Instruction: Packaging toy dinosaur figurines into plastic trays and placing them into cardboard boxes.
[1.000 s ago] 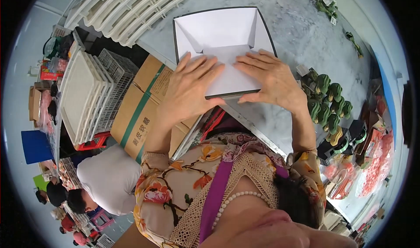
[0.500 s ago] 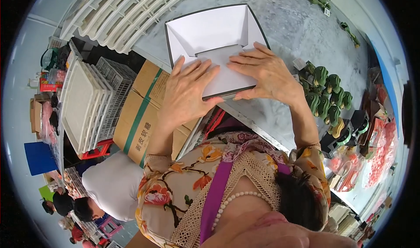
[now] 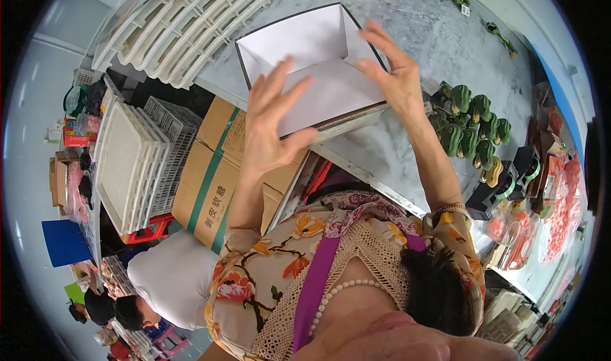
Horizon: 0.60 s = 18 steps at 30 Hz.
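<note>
Open box (image 3: 296, 40), white inside, dark-edged — upper centre of frame, set at slant on grey marbled tabletop (image 3: 433, 36). Left hand (image 3: 273, 116) over box's left side, fingers spread, thumb apart; blurred, contact cannot be told. Right hand (image 3: 396, 65) at box's right edge, thumb parted from extended fingers, touch also unclear. Right of frame: cluster of dark green objects (image 3: 470, 127) on tabletop. Left of centre: brown carton (image 3: 197, 186) with green tape — stacked pale trays (image 3: 124, 170) beside it. Upper left: white slatted racks (image 3: 184, 33).
</note>
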Each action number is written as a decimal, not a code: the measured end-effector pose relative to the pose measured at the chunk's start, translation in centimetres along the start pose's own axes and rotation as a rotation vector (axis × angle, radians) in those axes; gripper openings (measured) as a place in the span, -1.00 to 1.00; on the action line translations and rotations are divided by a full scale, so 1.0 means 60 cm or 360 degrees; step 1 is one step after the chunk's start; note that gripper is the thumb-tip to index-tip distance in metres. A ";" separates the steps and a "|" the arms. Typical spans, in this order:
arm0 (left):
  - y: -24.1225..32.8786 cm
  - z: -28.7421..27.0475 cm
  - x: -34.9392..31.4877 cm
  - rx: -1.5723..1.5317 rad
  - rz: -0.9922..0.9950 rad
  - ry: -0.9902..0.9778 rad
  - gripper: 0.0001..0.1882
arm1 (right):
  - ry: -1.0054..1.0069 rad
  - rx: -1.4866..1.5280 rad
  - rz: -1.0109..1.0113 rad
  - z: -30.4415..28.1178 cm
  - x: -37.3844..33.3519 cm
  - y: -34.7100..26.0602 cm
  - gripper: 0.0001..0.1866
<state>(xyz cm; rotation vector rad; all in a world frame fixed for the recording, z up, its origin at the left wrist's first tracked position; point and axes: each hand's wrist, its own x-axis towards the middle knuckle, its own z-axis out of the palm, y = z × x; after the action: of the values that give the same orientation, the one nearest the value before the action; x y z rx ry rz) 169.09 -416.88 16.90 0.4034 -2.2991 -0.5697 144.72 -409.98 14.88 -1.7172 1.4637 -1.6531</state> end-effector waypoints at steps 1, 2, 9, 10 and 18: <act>-0.005 0.001 -0.008 -0.0160 0.0073 0.0241 -0.29 | 0.0164 0.0016 0.0282 0.004 -0.002 0.004 -0.34; -0.011 0.009 -0.011 -0.0167 0.0087 0.0242 -0.29 | 0.0336 0.0020 0.0571 0.002 -0.003 0.006 -0.31; 0.004 0.024 0.007 -0.1292 -0.0945 0.0636 -0.16 | -0.0097 0.0529 0.1096 -0.013 -0.013 -0.013 -0.16; -0.005 0.019 -0.004 -0.1198 -0.0686 0.0596 -0.14 | -0.0005 0.0512 0.0882 -0.014 -0.023 -0.025 -0.16; 0.020 -0.048 0.028 -0.2037 0.0137 0.1358 -0.33 | 0.0388 0.0422 -0.0166 -0.070 -0.118 -0.050 -0.24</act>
<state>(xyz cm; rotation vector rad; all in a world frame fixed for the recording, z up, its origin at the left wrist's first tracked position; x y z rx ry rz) 169.85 -417.41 20.33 -0.1022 -0.8439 -1.3366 143.76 -401.28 14.70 -1.5122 1.2006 -2.0685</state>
